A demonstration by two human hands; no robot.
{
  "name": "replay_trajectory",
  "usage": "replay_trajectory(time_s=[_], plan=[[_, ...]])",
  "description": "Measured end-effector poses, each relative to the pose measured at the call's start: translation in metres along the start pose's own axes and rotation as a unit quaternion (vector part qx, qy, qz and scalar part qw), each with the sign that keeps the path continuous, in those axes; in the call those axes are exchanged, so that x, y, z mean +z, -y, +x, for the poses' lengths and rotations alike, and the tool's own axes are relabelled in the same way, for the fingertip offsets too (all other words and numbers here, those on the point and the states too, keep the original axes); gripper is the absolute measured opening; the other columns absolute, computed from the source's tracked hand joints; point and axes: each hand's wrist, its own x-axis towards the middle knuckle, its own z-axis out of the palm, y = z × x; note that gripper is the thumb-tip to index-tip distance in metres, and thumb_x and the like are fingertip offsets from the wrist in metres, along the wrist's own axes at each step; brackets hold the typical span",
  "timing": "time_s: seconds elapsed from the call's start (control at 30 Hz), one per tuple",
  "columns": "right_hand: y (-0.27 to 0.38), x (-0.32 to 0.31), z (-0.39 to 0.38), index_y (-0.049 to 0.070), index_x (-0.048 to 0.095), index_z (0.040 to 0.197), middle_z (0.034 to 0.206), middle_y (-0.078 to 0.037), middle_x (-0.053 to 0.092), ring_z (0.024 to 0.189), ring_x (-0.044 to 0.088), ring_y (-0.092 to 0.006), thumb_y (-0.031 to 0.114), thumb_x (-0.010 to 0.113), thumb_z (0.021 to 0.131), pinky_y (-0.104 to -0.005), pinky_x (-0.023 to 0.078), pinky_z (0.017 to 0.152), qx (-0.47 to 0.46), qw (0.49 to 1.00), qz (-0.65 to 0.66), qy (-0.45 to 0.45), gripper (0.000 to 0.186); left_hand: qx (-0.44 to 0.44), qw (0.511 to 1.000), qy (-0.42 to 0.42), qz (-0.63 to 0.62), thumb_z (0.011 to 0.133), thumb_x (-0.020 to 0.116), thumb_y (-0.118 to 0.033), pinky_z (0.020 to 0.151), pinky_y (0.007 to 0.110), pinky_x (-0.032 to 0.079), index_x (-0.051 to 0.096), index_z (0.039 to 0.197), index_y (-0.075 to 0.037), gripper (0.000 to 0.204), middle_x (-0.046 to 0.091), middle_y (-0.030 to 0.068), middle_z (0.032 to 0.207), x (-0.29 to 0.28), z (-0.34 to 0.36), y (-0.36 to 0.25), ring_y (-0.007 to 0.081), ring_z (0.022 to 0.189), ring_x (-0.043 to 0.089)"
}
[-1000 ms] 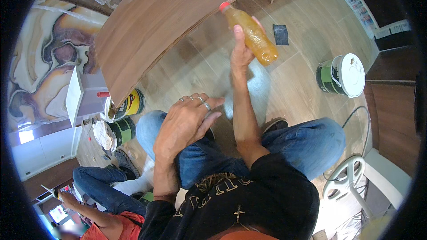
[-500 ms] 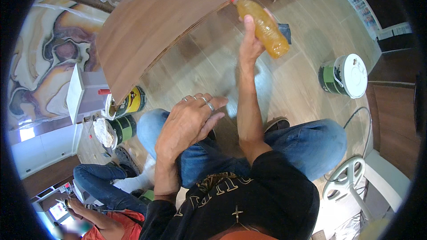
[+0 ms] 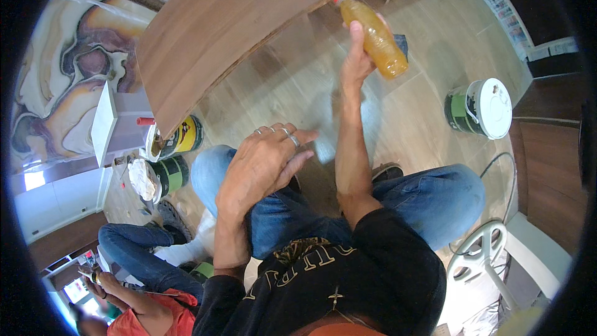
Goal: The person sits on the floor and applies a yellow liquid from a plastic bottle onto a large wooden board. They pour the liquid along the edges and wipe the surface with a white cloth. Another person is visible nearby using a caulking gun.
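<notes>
Bottle (image 3: 377, 36) gripped in right hand (image 3: 359, 60), left hand (image 3: 264, 163) well apart from it, seemingly open

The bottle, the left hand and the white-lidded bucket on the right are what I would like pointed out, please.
Bottle (image 3: 379, 40): head view, middle of its amber body.
Left hand (image 3: 261, 165): head view, back of the hand.
White-lidded bucket (image 3: 492, 109): head view, on its lid.

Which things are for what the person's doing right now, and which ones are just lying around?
Being used:
- red-capped bottle of amber liquid, held in the right hand

Lying around, with neither hand on them:
- white-lidded bucket, on the floor at the right
- yellow-and-black tub, at the left
- dark flat piece, partly hidden behind the bottle
</notes>
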Motion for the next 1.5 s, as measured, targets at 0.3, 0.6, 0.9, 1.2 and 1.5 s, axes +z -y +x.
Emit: replay_trajectory(time_s=[0.3,0.6,0.9,1.2,1.5], plan=[[0.005,0.002,-0.019,-0.002,0.045,0.132,0.124,-0.016,0.053,0.113,0.056,-0.0255,0.014,0.072,0.089,-0.0361,0.052,0.093,0.010,0.998,-0.060,0.013,0.054,0.001,1.000,0.007,-0.009,0.089,0.067,-0.020,0.078,0.042,0.050,0.067,0.110,-0.007,0.025,0.066,0.0146,0.095,0.002,0.001,-0.003,0.0358,0.089,0.063],[-0.008,-0.013,-0.021,-0.002,0.042,0.134,0.118,-0.016,0.057,0.093,0.065,-0.0262,0.015,0.070,0.090,-0.0358,0.056,0.085,0.008,0.998,-0.056,0.007,0.055,0.011,1.000,0.005,0.002,0.088,0.067,-0.020,0.078,0.042,0.051,0.067,0.111,-0.007,0.026,0.066,0.0150,0.093,0.001,0.005,-0.003,0.0360,0.088,0.063],[-0.008,-0.010,0.031,-0.002,0.043,0.134,0.117,-0.016,0.060,0.092,0.067,-0.0276,0.014,0.067,0.091,-0.0359,0.057,0.083,-0.004,0.999,0.034,0.005,0.052,0.009,1.000,0.009,-0.002,0.087,0.068,-0.018,0.078,0.043,0.051,0.067,0.111,-0.007,0.026,0.066,0.0145,0.092,0.004,0.008,-0.001,0.0356,0.088,0.064],[-0.018,-0.007,0.032,-0.003,0.043,0.131,0.116,-0.016,0.059,0.090,0.068,-0.0264,0.012,0.070,0.089,-0.0350,0.056,0.082,-0.043,0.999,0.000,0.020,0.052,0.000,1.000,0.013,-0.014,0.088,0.066,-0.017,0.079,0.042,0.051,0.067,0.111,-0.007,0.025,0.067,0.0150,0.096,0.007,0.011,0.001,0.0357,0.090,0.064],[-0.013,-0.005,0.052,-0.004,0.044,0.130,0.116,-0.017,0.057,0.093,0.066,-0.0275,0.010,0.071,0.088,-0.0364,0.060,0.080,-0.054,0.998,0.024,0.009,0.052,-0.006,1.000,0.022,-0.002,0.088,0.067,-0.019,0.078,0.042,0.051,0.066,0.111,-0.007,0.026,0.066,0.0153,0.095,0.003,0.011,0.001,0.0360,0.089,0.064]])
